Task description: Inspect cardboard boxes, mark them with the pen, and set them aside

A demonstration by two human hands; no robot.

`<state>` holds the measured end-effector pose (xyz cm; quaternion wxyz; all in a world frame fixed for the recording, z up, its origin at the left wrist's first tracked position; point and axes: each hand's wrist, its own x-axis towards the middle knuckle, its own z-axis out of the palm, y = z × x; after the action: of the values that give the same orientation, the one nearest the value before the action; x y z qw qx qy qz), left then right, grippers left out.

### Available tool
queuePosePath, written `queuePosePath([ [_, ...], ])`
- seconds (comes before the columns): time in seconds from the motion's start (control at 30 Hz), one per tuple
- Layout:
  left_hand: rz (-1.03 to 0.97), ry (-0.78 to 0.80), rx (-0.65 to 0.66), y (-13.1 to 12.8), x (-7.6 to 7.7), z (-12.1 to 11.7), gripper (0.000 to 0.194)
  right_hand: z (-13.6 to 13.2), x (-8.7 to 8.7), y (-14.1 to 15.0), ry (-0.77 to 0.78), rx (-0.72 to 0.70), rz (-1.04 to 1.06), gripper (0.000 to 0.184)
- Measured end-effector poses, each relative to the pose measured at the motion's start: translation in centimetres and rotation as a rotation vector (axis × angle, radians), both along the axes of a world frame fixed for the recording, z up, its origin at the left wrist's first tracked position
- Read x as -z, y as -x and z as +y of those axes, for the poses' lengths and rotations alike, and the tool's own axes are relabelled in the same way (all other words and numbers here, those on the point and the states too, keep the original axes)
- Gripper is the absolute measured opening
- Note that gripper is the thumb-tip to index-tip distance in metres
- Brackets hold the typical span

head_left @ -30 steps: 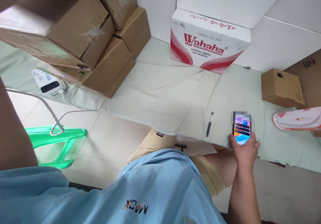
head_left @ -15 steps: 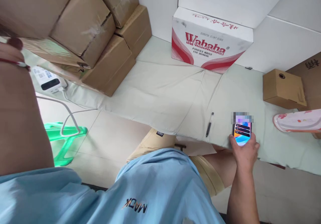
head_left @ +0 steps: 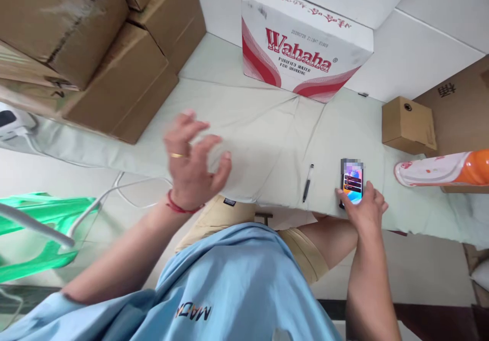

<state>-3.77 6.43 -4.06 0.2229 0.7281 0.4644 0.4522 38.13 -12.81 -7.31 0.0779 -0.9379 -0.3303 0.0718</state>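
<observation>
My right hand (head_left: 362, 211) grips a smartphone (head_left: 352, 184) with a lit screen, resting it on the pale cloth-covered table (head_left: 252, 127). A black pen (head_left: 307, 183) lies on the cloth just left of the phone. My left hand (head_left: 193, 162) hovers over the table's near edge with its fingers spread and slightly curled, holding nothing; it is blurred by motion. It wears a ring and a red wrist cord.
Stacked brown cartons (head_left: 95, 50) fill the table's left side. A white and red Wahaha water box (head_left: 301, 50) stands at the back, a small brown box (head_left: 408, 124) and an orange and white bottle (head_left: 443, 170) to the right. A green plastic stool (head_left: 42, 229) and white cable (head_left: 126, 188) are on the floor.
My left arm has swung from the left edge into the middle, bringing the open hand over the table. The view has shifted left and down. The right hand keeps hold of the phone.
</observation>
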Motion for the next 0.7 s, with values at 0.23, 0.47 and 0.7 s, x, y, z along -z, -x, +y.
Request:
queuePosePath([
  [0.23, 0.303, 0.178, 0.044, -1.5, 7.8, -0.5, 0.026, 9.7, -5.4, -11.0, -0.1, -0.039, -0.209, 0.119],
  [0.47, 0.405, 0.074, 0.02, -1.5, 9.3, -0.4, 0.02, 21.1, -8.7, -20.5, 0.061, 0.332, -0.146, 0.101],
  [0.7, 0.395, 0.058, -0.021, -1.8, 9.4, -0.8, 0.014, 21.4, -7.4, -22.9, 0.12, 0.314, -0.279, 0.089],
])
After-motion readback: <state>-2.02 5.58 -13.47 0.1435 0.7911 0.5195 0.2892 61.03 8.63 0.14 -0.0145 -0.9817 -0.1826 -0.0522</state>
